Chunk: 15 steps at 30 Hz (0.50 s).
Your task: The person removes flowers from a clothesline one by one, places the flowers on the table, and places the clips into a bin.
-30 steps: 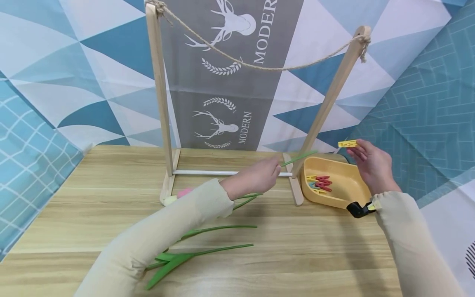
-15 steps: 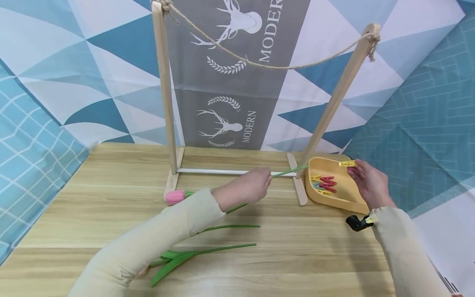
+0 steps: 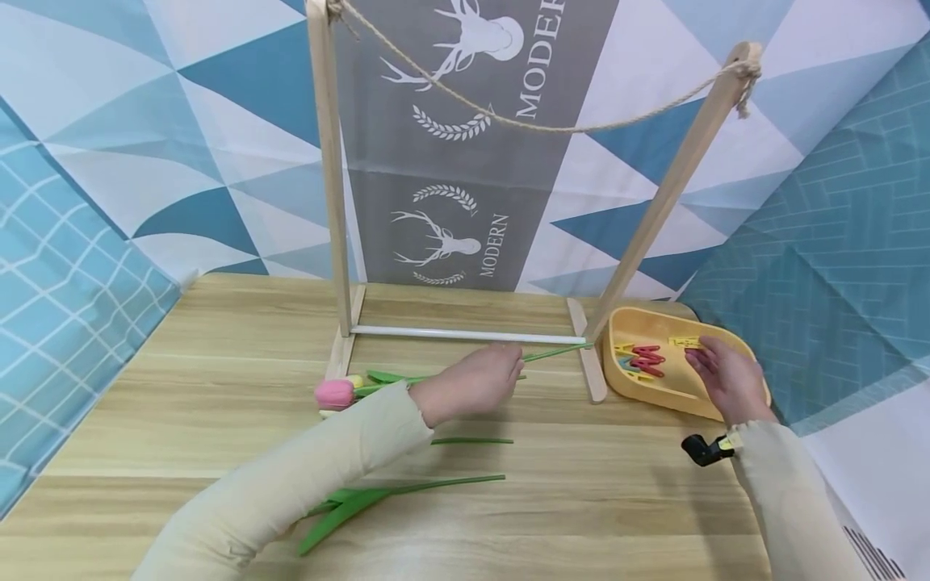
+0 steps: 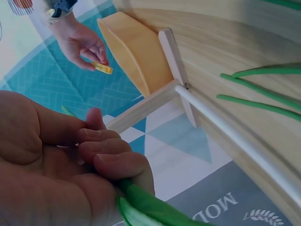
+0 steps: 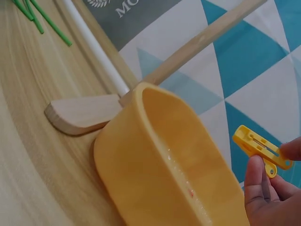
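Note:
My left hand (image 3: 472,383) grips the green stem of an artificial tulip, whose pink bloom (image 3: 334,394) points left beyond the sleeve. The thin stem end (image 3: 555,353) sticks out to the right of the fist. In the left wrist view, curled fingers wrap the stem and a green leaf (image 4: 146,202) runs out below them. My right hand (image 3: 730,379) pinches a yellow clothespin (image 5: 261,146) between thumb and fingers, above the orange basket (image 3: 676,401). Inside the basket lie several pegs, among them a red clothespin (image 3: 647,367).
Behind the hands stands a wooden frame, its left post (image 3: 333,161) and right post (image 3: 672,186) joined by a sagging rope (image 3: 538,127) on top and a white rod (image 3: 465,334) below. More green stems, such as the front one (image 3: 450,482), lie on the wooden table (image 3: 581,500).
My left hand has drawn back toward me and to the left, bringing the pink tulip along. The right hand has lowered the yellow clothespin toward the basket.

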Each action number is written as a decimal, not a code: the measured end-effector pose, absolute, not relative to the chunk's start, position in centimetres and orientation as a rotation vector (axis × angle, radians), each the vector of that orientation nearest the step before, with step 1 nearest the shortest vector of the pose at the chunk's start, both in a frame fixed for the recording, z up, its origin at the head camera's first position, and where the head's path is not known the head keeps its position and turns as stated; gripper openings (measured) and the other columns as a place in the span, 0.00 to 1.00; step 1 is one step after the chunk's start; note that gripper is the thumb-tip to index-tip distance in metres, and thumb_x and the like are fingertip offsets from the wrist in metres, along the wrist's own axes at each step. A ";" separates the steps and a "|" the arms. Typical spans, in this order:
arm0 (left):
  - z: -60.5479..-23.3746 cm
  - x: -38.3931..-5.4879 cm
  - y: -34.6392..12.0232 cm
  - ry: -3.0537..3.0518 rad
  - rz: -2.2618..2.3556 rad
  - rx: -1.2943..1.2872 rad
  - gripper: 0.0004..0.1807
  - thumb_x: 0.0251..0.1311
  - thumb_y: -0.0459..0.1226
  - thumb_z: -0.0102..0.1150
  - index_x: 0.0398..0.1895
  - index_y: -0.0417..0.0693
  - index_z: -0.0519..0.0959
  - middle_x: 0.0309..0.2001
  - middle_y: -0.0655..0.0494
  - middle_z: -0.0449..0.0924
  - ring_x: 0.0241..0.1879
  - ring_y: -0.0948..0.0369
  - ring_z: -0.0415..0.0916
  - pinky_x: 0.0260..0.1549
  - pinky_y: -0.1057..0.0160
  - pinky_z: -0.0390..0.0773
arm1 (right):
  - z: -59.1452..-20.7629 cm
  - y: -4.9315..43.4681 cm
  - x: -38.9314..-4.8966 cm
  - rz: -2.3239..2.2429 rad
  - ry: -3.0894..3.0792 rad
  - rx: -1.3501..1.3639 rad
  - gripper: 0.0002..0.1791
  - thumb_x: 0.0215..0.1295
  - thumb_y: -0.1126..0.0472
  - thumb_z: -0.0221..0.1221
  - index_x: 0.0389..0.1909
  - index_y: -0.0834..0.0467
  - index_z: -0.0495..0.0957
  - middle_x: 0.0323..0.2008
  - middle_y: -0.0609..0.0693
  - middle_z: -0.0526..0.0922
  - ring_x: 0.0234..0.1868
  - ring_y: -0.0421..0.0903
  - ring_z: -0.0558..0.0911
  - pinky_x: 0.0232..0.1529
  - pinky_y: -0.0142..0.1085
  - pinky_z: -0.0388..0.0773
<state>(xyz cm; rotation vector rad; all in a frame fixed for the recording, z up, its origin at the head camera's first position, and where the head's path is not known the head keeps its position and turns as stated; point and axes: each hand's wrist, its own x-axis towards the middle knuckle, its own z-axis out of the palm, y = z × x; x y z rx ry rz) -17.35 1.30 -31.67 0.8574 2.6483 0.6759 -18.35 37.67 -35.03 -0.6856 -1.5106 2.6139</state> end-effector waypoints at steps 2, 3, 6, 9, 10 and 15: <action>-32.1 -17.2 1.1 2.652 0.668 0.840 0.14 0.73 0.38 0.32 0.31 0.45 0.68 0.23 0.56 0.65 0.24 0.61 0.62 0.22 0.66 0.66 | -35.4 37.8 -18.4 2.592 -1.550 -0.707 0.15 0.58 0.63 0.63 0.43 0.55 0.69 0.31 0.48 0.79 0.33 0.42 0.82 0.39 0.29 0.80; -32.2 -17.0 1.0 2.649 0.669 0.827 0.14 0.73 0.37 0.32 0.32 0.44 0.67 0.23 0.55 0.65 0.23 0.61 0.62 0.21 0.66 0.65 | -35.6 37.8 -18.5 2.578 -1.570 -0.720 0.17 0.57 0.63 0.64 0.44 0.55 0.68 0.32 0.47 0.78 0.33 0.41 0.82 0.39 0.29 0.80; -32.9 -16.6 0.6 2.661 0.657 0.809 0.14 0.73 0.38 0.32 0.33 0.43 0.67 0.23 0.54 0.64 0.23 0.60 0.61 0.21 0.66 0.65 | -36.1 37.8 -18.6 2.554 -1.606 -0.745 0.19 0.56 0.63 0.64 0.45 0.56 0.67 0.31 0.47 0.78 0.33 0.40 0.82 0.39 0.29 0.80; -33.3 -16.1 0.2 2.686 0.632 0.809 0.13 0.73 0.38 0.33 0.33 0.43 0.67 0.23 0.54 0.64 0.23 0.60 0.61 0.22 0.65 0.65 | -36.4 37.8 -18.6 2.534 -1.646 -0.772 0.18 0.56 0.62 0.65 0.44 0.56 0.68 0.31 0.46 0.79 0.33 0.40 0.82 0.40 0.29 0.80; -33.5 -15.9 0.1 2.700 0.619 0.812 0.14 0.73 0.38 0.33 0.32 0.43 0.67 0.23 0.54 0.64 0.23 0.60 0.61 0.22 0.65 0.65 | -36.5 37.9 -18.6 2.529 -1.672 -0.778 0.16 0.56 0.62 0.65 0.42 0.55 0.70 0.31 0.46 0.79 0.34 0.39 0.82 0.40 0.28 0.80; -34.0 -14.9 -0.6 2.747 0.601 0.813 0.14 0.73 0.37 0.33 0.32 0.43 0.69 0.22 0.54 0.65 0.23 0.60 0.63 0.22 0.64 0.67 | -36.8 37.9 -18.6 2.534 -1.745 -0.793 0.07 0.58 0.62 0.62 0.36 0.53 0.74 0.31 0.45 0.80 0.35 0.38 0.82 0.41 0.28 0.79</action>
